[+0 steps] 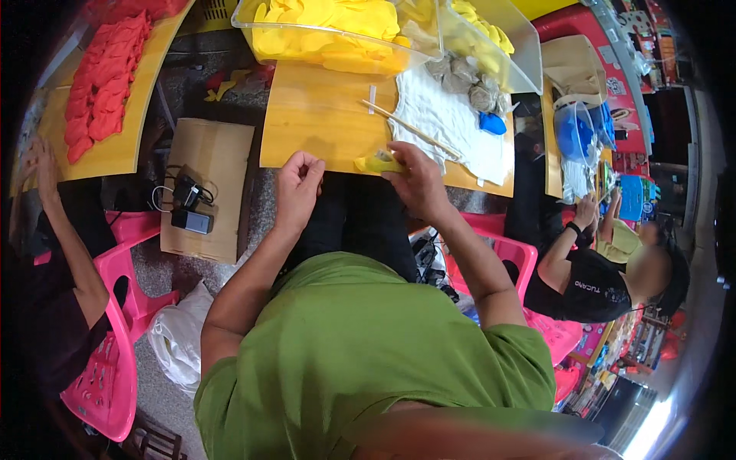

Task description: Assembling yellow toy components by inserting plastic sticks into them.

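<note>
My right hand [418,180] is closed on a small, soft yellow piece [373,164] at the near edge of the wooden table [314,115]. It looks like thin rubber or cloth; its exact kind is unclear. My left hand [299,188] is just off the same edge, thumb and forefinger pressed together. Whatever lies between those fingertips, if anything, is too small to make out. Beyond my right hand, a thin wooden stick [410,129] lies partly across a white cloth [452,134]. At the back, a clear plastic bin [337,34] holds many similar yellow pieces.
On the cloth sit a blue piece [491,123] and several greyish bundles [468,80]. A cardboard box [207,146] with black devices on it stands at left. Red pieces [107,92] cover the left table, beside a co-worker's hand [42,165]. Another person [590,268] works at right.
</note>
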Action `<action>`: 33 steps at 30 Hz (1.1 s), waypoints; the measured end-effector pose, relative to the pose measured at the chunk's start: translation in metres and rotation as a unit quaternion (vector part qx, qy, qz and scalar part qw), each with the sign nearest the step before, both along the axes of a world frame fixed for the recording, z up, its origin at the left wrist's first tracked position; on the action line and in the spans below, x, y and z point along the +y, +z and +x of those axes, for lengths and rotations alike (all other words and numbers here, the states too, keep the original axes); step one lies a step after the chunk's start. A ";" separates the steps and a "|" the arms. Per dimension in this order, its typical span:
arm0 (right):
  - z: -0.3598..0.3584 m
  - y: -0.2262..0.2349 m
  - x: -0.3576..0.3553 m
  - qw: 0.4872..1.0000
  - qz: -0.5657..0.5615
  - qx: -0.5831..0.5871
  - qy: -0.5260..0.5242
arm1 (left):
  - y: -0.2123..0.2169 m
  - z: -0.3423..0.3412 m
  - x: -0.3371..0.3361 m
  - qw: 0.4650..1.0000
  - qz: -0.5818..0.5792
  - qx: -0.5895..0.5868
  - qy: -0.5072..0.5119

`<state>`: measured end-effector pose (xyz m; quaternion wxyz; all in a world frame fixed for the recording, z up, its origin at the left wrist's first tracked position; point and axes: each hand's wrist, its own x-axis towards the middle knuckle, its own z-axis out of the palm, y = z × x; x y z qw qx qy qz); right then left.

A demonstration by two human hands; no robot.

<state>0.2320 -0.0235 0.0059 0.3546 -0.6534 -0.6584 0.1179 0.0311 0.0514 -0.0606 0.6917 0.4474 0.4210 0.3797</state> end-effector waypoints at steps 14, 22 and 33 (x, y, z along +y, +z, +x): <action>0.004 0.035 -0.017 0.995 -0.070 0.062 -0.013 | -0.010 -0.011 -0.019 0.987 0.112 0.109 -0.031; 0.001 0.026 -0.020 0.979 -0.178 0.100 0.017 | -0.009 -0.009 -0.014 0.996 0.060 0.040 -0.047; -0.029 0.026 -0.033 0.942 -0.176 0.278 0.061 | 0.032 -0.013 -0.030 0.965 -0.052 -0.109 -0.233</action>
